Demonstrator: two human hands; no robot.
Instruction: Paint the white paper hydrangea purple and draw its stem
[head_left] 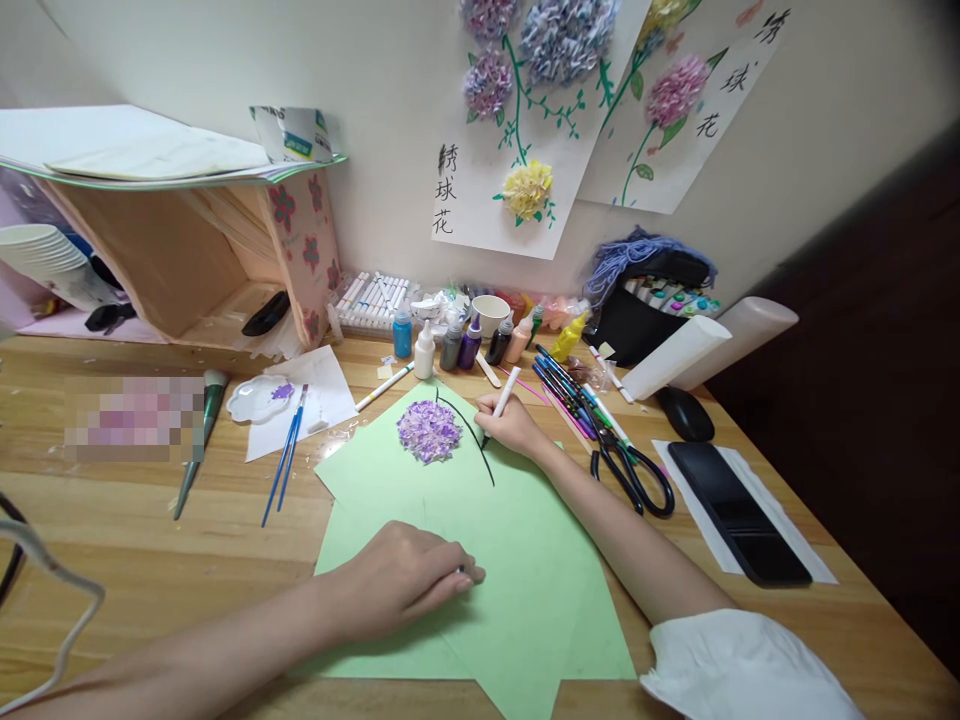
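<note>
My right hand [508, 425] is closed round a white marker [506, 392], its dark tip touching the light green paper [517, 600] at a curved black line [469, 428]. To the left of that line, a round cluster of purple and white petal-like bits [429, 432] sits on the paper. Lower down, my left hand [420, 575] rests on the paper with its fingers curled together. Something small shows between the thumb and forefinger, too little of it to name. More than one green sheet lies stacked at angles.
Paint bottles [469, 342] line the paper's far edge. On the right lie scissors [634, 475], several pens [566, 390], a phone [739, 510] and a mouse [685, 413]. Brushes [287, 455] and a white palette [259, 398] are on the left. Flower pictures [517, 130] hang on the wall.
</note>
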